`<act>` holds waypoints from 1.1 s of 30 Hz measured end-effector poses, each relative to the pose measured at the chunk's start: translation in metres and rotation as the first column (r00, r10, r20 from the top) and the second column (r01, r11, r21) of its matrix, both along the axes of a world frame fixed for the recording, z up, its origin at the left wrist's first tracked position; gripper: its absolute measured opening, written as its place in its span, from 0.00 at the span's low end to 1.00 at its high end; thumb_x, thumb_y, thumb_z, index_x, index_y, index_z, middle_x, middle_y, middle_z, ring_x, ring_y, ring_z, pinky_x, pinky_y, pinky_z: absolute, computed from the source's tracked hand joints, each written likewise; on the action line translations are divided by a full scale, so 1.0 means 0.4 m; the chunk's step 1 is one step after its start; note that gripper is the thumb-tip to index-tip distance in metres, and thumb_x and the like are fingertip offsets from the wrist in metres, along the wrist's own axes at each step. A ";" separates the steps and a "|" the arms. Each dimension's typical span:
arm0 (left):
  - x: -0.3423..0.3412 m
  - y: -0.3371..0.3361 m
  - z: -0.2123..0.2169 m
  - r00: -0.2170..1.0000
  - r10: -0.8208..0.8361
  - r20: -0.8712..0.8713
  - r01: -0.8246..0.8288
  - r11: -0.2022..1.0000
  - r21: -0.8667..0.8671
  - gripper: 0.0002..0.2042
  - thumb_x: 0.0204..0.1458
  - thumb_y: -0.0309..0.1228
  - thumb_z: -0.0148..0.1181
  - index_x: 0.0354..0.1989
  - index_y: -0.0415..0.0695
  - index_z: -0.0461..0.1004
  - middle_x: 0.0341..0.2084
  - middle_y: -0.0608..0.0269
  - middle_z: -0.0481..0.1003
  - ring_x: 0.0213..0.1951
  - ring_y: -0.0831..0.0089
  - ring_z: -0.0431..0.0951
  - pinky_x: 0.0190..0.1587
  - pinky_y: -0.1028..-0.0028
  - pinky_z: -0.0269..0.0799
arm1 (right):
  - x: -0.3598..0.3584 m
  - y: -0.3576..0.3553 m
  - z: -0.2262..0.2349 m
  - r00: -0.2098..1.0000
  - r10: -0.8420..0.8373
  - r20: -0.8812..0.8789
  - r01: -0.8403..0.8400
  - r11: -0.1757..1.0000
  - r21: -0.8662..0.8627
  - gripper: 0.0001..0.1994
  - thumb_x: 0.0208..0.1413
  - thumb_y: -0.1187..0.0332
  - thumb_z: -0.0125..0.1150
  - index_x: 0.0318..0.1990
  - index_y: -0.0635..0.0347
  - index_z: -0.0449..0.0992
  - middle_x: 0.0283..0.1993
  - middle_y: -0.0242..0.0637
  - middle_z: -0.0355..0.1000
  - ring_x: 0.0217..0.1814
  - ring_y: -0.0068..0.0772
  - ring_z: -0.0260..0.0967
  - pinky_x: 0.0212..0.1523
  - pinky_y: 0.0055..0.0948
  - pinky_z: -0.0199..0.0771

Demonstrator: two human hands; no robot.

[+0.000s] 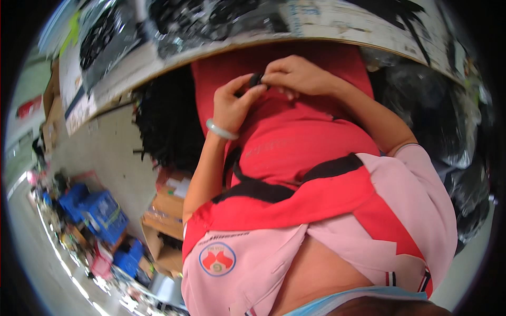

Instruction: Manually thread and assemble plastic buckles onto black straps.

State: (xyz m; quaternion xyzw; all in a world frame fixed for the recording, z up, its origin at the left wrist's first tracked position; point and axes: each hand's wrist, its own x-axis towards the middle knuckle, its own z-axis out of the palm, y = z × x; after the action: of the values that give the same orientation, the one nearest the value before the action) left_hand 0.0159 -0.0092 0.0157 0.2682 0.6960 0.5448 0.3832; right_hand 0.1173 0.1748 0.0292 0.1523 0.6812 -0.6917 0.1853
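A small black piece (255, 80), too small and covered to name, is pinched between my two hands above my red apron (274, 142). My left hand (233, 101), with a pale bangle (221, 130) at its wrist, has thumb and fingertips closed on its left side. From the right, my right hand (296, 75) reaches in with thumb and forefinger pressed against the same piece. Its other fingers are curled and partly hidden. Both hands are just below the near edge of the workbench (221, 51).
Clear plastic bags of black items (211, 21) and black straps (403, 18) lie on the bench. A bundle of black strips (166, 118) hangs at left. Cardboard boxes (163, 216) and blue crates (103, 213) stand on the floor at left; dark plastic bags (429, 110) are at right.
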 end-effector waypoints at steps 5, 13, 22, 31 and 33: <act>0.027 0.071 0.042 0.765 -0.180 -0.619 0.254 0.967 0.033 0.20 0.42 0.22 0.64 0.48 0.42 0.75 0.34 0.54 0.75 0.33 0.59 0.77 0.32 0.71 0.73 | 0.036 0.048 -0.040 0.993 -0.024 0.114 0.062 0.939 -0.339 0.12 0.61 0.60 0.52 0.33 0.59 0.75 0.23 0.27 0.69 0.19 0.14 0.65 0.18 0.14 0.63; -0.009 0.093 -0.019 0.785 -0.070 0.616 0.042 0.997 0.060 0.08 0.58 0.32 0.55 0.39 0.40 0.73 0.22 0.66 0.71 0.19 0.77 0.68 0.21 0.80 0.63 | 0.207 0.244 0.036 0.881 -0.317 -0.350 0.467 0.470 0.749 0.12 0.58 0.61 0.55 0.38 0.60 0.75 0.36 0.40 0.76 0.39 0.29 0.74 0.42 0.33 0.72; 0.008 0.120 -0.053 0.361 0.005 0.932 -0.038 0.999 0.009 0.11 0.58 0.37 0.52 0.41 0.42 0.70 0.29 0.65 0.69 0.32 0.72 0.69 0.24 0.77 0.66 | 0.666 0.716 -0.084 0.440 -0.763 -0.475 0.513 -0.221 0.830 0.19 0.53 0.51 0.61 0.43 0.55 0.76 0.32 0.40 0.75 0.37 0.40 0.74 0.37 0.38 0.73; 0.034 0.129 -0.016 0.641 -0.040 0.767 0.020 0.999 0.036 0.08 0.58 0.33 0.54 0.34 0.40 0.72 0.25 0.64 0.71 0.23 0.76 0.70 0.20 0.78 0.64 | 0.652 0.625 0.123 0.558 -0.388 -0.733 0.660 -0.328 0.676 0.09 0.49 0.64 0.68 0.33 0.58 0.78 0.27 0.24 0.71 0.24 0.17 0.61 0.28 0.20 0.62; 0.026 0.127 -0.019 0.632 -0.043 0.774 0.030 0.999 0.031 0.08 0.57 0.32 0.55 0.35 0.40 0.72 0.23 0.65 0.71 0.20 0.79 0.67 0.18 0.81 0.59 | 0.617 0.555 0.245 0.451 -0.302 -0.840 0.774 -0.337 0.537 0.07 0.52 0.68 0.64 0.37 0.57 0.78 0.33 0.26 0.75 0.22 0.14 0.61 0.24 0.17 0.60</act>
State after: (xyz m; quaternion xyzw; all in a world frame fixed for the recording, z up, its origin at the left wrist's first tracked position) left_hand 0.0262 0.0415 0.0080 0.0258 0.4548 0.6047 0.6533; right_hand 0.3641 0.3966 0.1273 0.4145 0.7828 -0.0521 -0.4611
